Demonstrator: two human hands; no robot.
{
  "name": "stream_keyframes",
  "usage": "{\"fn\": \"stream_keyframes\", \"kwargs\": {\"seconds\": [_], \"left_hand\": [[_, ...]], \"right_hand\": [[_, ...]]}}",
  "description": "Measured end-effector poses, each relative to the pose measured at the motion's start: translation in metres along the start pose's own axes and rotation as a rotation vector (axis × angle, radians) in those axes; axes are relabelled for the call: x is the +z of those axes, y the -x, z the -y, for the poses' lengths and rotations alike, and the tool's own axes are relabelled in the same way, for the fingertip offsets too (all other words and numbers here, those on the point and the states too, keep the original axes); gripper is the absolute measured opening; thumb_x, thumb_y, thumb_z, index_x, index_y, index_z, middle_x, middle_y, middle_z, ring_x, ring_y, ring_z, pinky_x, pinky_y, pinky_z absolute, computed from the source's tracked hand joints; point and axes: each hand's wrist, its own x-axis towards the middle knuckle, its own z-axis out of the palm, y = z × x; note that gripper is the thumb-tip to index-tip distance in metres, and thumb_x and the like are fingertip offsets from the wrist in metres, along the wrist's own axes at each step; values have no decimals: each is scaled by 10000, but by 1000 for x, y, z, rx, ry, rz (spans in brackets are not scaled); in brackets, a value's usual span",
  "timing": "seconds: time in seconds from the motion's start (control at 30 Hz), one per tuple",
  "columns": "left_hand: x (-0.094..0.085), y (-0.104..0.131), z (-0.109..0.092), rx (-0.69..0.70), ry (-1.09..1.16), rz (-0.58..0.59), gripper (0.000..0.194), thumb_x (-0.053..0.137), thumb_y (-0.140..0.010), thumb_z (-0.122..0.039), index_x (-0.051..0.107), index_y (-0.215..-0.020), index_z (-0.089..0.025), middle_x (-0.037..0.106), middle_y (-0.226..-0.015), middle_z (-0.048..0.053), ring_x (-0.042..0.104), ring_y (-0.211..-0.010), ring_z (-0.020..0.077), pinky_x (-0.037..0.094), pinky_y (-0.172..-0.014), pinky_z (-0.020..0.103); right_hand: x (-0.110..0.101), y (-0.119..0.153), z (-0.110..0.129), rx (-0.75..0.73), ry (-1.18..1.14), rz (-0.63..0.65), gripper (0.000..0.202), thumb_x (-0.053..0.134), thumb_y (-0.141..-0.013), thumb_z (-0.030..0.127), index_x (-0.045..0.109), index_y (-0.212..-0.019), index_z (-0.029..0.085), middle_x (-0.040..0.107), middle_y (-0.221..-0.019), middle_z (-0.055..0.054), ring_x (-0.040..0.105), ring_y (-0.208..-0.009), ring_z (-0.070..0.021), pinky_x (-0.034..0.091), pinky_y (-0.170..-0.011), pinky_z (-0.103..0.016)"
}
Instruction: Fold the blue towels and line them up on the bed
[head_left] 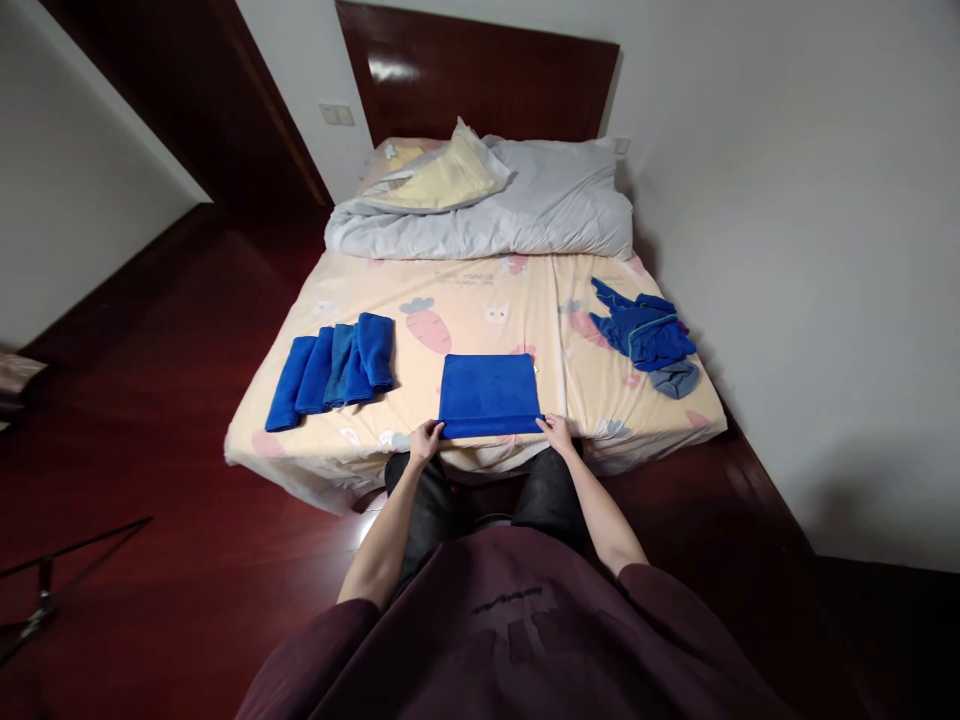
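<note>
A blue cloth (489, 387) lies flat on the bed's near part, its front edge turned over in a narrow strip. My left hand (426, 440) pinches the left end of that strip, and my right hand (556, 432) pinches the right end. To the left, several rolled blue towels (330, 370) lie side by side, touching one another. On the right side of the bed sits a crumpled pile of blue cloths (649, 335), with a grey-blue piece (675, 379) at its near edge.
The bed (465, 290) has a patterned sheet. A white quilt (555, 200) and a pale yellow pillow (450, 175) lie near the dark headboard (480, 75). A wall stands close on the right. A black metal stand (45, 590) is on the floor at lower left.
</note>
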Motion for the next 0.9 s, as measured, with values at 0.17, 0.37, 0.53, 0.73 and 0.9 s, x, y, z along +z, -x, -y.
{"fn": "stream_keyframes", "kwargs": {"seconds": [0.17, 0.37, 0.53, 0.73, 0.9], "left_hand": [[-2, -2, -3, -26, -26, 22, 375, 528, -898, -500, 553, -655, -216, 562, -603, 14, 559, -637, 181, 416, -651, 283], [-4, -5, -4, -48, -41, 32, 355, 560, -901, -456, 575, -643, -212, 562, -589, 15, 566, -636, 189, 414, -659, 292], [-1, -4, -2, -54, -52, 19, 363, 535, -935, -459, 594, -674, -214, 608, -629, 32, 603, -659, 202, 427, -681, 298], [7, 2, -2, -58, -35, -29, 340, 497, -976, -495, 656, -870, -214, 708, -802, 76, 668, -771, 240, 446, -728, 310], [11, 0, -3, -22, -42, -49, 364, 458, -998, -497, 630, -847, -214, 671, -784, 65, 638, -749, 229, 438, -738, 311]], "right_hand": [[-1, 0, -5, -5, 21, -2, 443, 670, -797, 636, 530, -649, 243, 577, -601, -21, 591, -655, -222, 492, -609, -311], [2, 0, -11, -58, 45, -36, 472, 607, -831, 634, 442, -602, 257, 517, -555, 2, 542, -584, -188, 456, -578, -295], [5, -1, -10, -52, 66, -65, 436, 581, -850, 617, 484, -635, 250, 548, -577, -14, 561, -592, -205, 461, -603, -312], [5, 0, -9, -30, 131, -104, 391, 594, -853, 605, 535, -690, 255, 564, -600, -31, 591, -667, -237, 480, -635, -318], [6, 1, -11, -31, 140, -139, 370, 533, -859, 593, 536, -707, 256, 617, -668, -54, 592, -673, -235, 488, -666, -334]]}}
